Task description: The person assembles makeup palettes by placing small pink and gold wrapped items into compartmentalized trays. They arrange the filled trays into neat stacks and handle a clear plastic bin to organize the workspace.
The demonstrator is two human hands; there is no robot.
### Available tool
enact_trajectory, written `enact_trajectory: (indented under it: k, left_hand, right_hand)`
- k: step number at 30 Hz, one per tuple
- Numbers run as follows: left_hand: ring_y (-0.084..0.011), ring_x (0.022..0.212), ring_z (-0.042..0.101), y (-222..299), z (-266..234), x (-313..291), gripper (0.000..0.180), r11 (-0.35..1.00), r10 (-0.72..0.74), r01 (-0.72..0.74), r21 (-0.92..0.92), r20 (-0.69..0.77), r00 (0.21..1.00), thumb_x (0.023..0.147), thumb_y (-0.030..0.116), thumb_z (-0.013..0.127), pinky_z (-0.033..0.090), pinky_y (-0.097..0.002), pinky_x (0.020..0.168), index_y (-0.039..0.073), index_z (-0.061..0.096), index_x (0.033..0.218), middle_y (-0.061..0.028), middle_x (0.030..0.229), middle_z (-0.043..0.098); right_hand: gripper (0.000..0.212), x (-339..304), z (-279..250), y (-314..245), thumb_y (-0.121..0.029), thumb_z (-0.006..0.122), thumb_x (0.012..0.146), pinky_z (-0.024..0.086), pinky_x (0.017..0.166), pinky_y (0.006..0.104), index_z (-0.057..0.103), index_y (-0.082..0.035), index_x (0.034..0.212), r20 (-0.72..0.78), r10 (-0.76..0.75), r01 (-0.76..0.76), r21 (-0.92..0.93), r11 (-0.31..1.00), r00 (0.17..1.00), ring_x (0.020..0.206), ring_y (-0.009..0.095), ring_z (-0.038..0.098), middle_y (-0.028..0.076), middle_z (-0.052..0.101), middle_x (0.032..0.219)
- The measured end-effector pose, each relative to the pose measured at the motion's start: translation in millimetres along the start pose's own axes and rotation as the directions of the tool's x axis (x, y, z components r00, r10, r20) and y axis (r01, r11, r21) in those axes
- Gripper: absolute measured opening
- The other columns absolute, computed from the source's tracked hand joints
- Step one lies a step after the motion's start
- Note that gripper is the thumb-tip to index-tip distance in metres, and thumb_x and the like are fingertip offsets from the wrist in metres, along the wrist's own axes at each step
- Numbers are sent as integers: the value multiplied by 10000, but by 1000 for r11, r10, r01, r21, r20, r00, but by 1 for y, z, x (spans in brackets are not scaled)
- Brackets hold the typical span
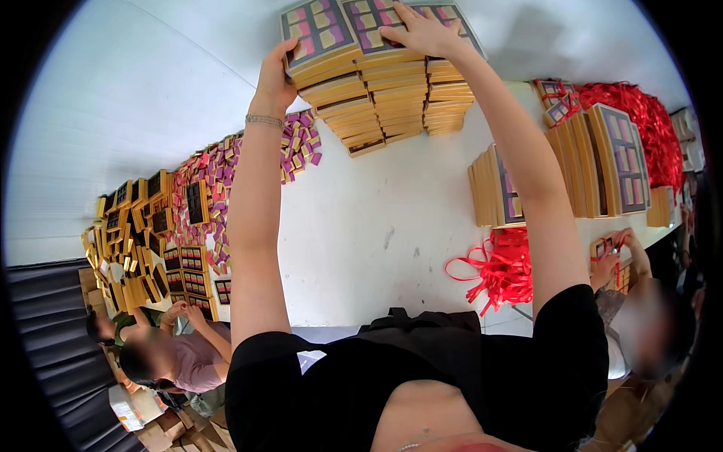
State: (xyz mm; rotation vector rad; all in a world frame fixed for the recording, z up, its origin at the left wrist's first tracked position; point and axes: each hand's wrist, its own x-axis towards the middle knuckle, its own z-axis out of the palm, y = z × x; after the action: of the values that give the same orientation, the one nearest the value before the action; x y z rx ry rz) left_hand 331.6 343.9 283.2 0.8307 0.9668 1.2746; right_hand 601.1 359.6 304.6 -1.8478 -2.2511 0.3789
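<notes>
Three tall stacks of flat gold-sided boxes (388, 94) stand side by side at the far end of the table. Their tops show dark trays with small pink, purple and gold wrapped pieces. My left hand (276, 77) grips the outer side of the top box (315, 34) on the left stack, thumb over its edge; its other fingers are partly hidden. Across the tops of the middle and right stacks, my right hand (425, 34) lies with its fingers spread, touching the top boxes. Both arms reach far forward.
Loose wrapped pieces (215, 166) and gold boxes (143, 215) cover the table's left. More filled boxes (580, 169) stand right, near red ribbons (508, 267) and a larger red ribbon heap (640, 120). Co-workers sit left (184, 354) and right (640, 324).
</notes>
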Motion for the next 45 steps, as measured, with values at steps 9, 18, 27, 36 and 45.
enact_trajectory:
  k: [9,18,27,36,45]
  left_hand:
    - [-367,1203,326,-48,13,-77,561,820,414,-398,412,54,909,804,422,681,349,-578,941,151,458,1241,-130,1294,363]
    - [-581,1380,-91,-197,-372,-427,955,0,367,910,415,-846,386,736,586,722,188,-858,862,405,185,1505,-208,1578,-89]
    - [-400,1377,288,-279,-356,-469,419,168,472,697,697,-677,564,908,175,577,262,-504,1100,237,533,1319,-170,1473,376]
    - [-506,1297,390,-323,-171,-490,357,67,422,268,961,-271,865,868,52,599,454,-475,993,163,664,1201,-158,1387,508]
    - [-409,1399,251,-75,-43,-297,690,630,658,-552,546,3,753,923,249,550,256,-497,1104,72,188,1484,-242,1515,250]
  right_hand:
    - [628,-17,32,14,-400,548,882,297,1022,489,376,-48,1373,-406,-251,289,34,957,879,1229,324,425,147,439,1357]
    - [300,-221,171,-50,-53,606,912,434,981,351,574,0,1205,-409,-54,286,533,796,911,1128,236,567,116,604,1207]
    - [479,-278,385,-202,-373,699,817,479,827,394,545,-57,1142,385,-315,-116,773,624,868,943,284,603,128,622,1004]
    - [604,-348,435,-195,-365,688,765,538,795,408,524,-35,1243,507,-259,-320,789,525,822,933,360,638,239,609,1077]
    - [434,-230,46,-63,-53,585,900,504,825,299,479,14,1316,-439,378,388,898,207,815,992,183,612,119,627,1099]
